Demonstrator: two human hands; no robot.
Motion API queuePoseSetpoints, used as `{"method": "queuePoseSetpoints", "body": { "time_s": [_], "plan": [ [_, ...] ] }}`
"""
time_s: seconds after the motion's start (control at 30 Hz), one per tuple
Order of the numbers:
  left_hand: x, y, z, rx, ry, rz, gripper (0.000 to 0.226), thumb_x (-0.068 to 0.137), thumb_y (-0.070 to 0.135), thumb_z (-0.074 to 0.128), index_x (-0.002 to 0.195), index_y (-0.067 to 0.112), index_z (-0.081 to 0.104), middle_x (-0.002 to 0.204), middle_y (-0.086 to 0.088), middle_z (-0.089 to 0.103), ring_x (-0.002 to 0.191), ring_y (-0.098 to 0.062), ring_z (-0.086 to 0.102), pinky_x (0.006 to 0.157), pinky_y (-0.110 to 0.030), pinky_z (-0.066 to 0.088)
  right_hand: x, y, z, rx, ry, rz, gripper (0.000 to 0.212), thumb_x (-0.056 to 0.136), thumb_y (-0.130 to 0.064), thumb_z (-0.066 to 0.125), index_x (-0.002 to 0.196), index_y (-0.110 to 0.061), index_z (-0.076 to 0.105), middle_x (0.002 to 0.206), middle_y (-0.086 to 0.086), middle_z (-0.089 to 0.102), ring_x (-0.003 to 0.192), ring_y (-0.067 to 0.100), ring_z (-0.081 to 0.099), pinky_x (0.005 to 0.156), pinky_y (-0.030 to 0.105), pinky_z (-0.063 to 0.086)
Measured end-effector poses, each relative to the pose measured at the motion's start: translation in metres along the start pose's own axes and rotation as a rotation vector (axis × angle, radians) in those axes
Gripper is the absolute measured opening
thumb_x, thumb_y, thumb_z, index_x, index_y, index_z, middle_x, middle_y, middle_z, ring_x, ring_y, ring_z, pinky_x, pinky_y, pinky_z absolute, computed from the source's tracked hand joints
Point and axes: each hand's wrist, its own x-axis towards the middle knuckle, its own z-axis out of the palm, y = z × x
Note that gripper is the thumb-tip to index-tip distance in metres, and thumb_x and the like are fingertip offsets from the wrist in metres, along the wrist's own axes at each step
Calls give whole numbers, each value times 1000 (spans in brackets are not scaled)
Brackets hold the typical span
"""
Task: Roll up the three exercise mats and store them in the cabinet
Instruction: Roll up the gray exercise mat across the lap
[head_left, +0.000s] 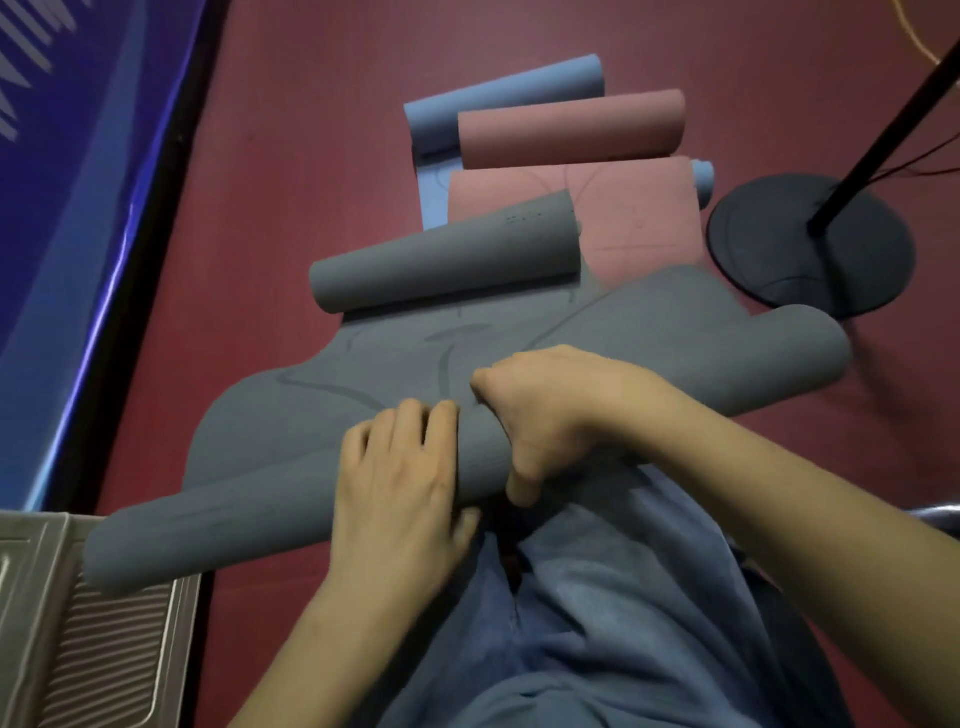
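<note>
Currently rolling the grey foam exercise mat on the dark red floor, first of three. Left hand pressing flat-fingered, right hand gripping, curled around the roll. Next, probably pushing forward evenly, keeping ends aligned.

Three mats out here: one grey mat, one pink mat, one blue mat. Two hands, one round stand base.
</note>
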Motion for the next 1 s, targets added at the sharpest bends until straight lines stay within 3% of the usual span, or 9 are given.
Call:
{"method": "queuePoseSetpoints", "body": {
  "time_s": [0.1, 0.2, 0.3, 0.37, 0.5, 0.63, 0.73, 0.87, 1.0],
  "plan": [
    [1, 6, 7, 26, 87, -39, 86, 50, 30, 92, 123, 2, 58, 93, -14, 59, 79, -36, 56, 75, -44, 40, 13, 2, -13, 80, -146, -6, 65, 48, -48, 93, 101, -23, 67, 91, -4, 68, 79, 17, 65, 68, 33, 57],
    [12, 0, 9, 50, 72, -35, 71, 49, 29, 92, 110, 7, 63, 82, -9, 58, 70, -34, 55, 66, -42, 39, 19, 3, -12, 106, -143, 1, 67, 48, -49, 93, 103, -23, 65, 93, -5, 66, 82, 16, 64, 70, 34, 57],
    [20, -8, 8, 72, 17, 19, 60, 43, 33, 87, 93, 12, 60, 75, -5, 58, 65, -33, 58, 62, -39, 38, 10, 7, -2, 17, 55, -11, 74, 49, -59, 88, 104, -23, 53, 104, -5, 51, 95, 14, 48, 73, 35, 44],
    [28, -12, 2, 91, -55, 31, 63, 41, 41, 86, 92, 16, 58, 75, -2, 62, 65, -30, 62, 60, -35, 36, 1, 9, 7, -47, 214, -43, 77, 52, -63, 84, 101, -23, 41, 104, -4, 38, 96, 16, 35, 77, 33, 34],
    [50, -15, -15, 42, -208, 21, 59, 62, 58, 75, 97, 25, 42, 92, 4, 65, 84, -28, 66, 62, -33, 32, -8, 16, 19, -144, 388, -73, 77, 58, -69, 73, 113, -22, 45, 107, -1, 42, 100, 24, 46, 80, 37, 39],
    [66, -18, -24, -24, -323, 36, 63, 62, 58, 78, 104, 25, 44, 101, 0, 66, 91, -30, 63, 65, -35, 37, -15, 34, 18, -237, 365, -76, 86, 60, -70, 73, 130, -28, 46, 117, -1, 50, 107, 25, 51, 89, 43, 46],
    [70, -20, -21, -68, -359, 23, 67, 59, 55, 81, 110, 24, 50, 103, -1, 66, 92, -29, 64, 66, -35, 40, -14, 34, 21, -341, 403, -25, 79, 57, -57, 75, 123, -25, 48, 113, 0, 52, 108, 27, 49, 87, 42, 45],
    [59, -24, -7, -106, -291, -21, 63, 60, 53, 79, 109, 24, 51, 104, 2, 66, 97, -26, 62, 77, -38, 50, -6, 27, 18, -318, 345, -22, 70, 56, -50, 72, 115, -25, 45, 110, -2, 49, 104, 25, 51, 85, 40, 41],
    [51, -24, -2, -83, -137, -78, 74, 58, 56, 74, 121, 25, 52, 113, 4, 53, 109, -24, 43, 91, -36, 40, 6, 29, -3, -230, 214, -48, 70, 57, -49, 76, 115, -27, 43, 111, -4, 51, 104, 22, 55, 80, 36, 40]
  ]
}}
